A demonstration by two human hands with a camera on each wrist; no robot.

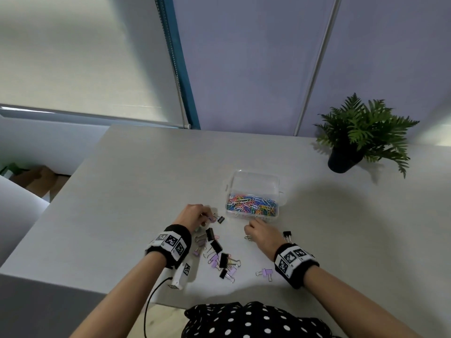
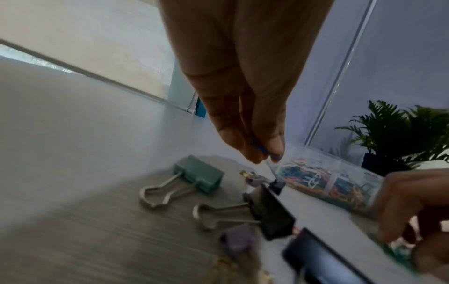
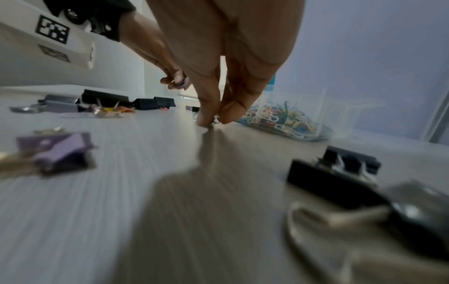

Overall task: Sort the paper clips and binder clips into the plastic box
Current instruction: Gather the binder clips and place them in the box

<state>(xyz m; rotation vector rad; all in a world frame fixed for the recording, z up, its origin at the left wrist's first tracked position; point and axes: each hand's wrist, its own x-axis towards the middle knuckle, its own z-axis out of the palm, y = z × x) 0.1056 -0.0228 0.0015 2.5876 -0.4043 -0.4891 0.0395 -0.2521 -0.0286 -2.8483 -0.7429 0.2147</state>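
A clear plastic box [image 1: 253, 184] stands open mid-table, its front compartment full of coloured paper clips [image 1: 251, 206]. My left hand [image 1: 206, 217] hovers left of the box and pinches a blue paper clip [image 2: 264, 150] between thumb and fingertip [image 2: 252, 153]. My right hand [image 1: 249, 231] is just in front of the box, with its fingertips [image 3: 206, 119] down on the table pinching a small silver clip [image 1: 248, 237]. Several black, purple and teal binder clips [image 1: 217, 252] lie scattered between my arms. The teal binder clip [image 2: 199, 173] lies below my left hand.
A potted fern [image 1: 361, 140] stands at the table's far right. A white tagged device [image 1: 180, 276] with a black cable sits under my left wrist near the front edge. A black binder clip [image 1: 287, 234] and a purple one [image 1: 266, 273] lie beside my right wrist.
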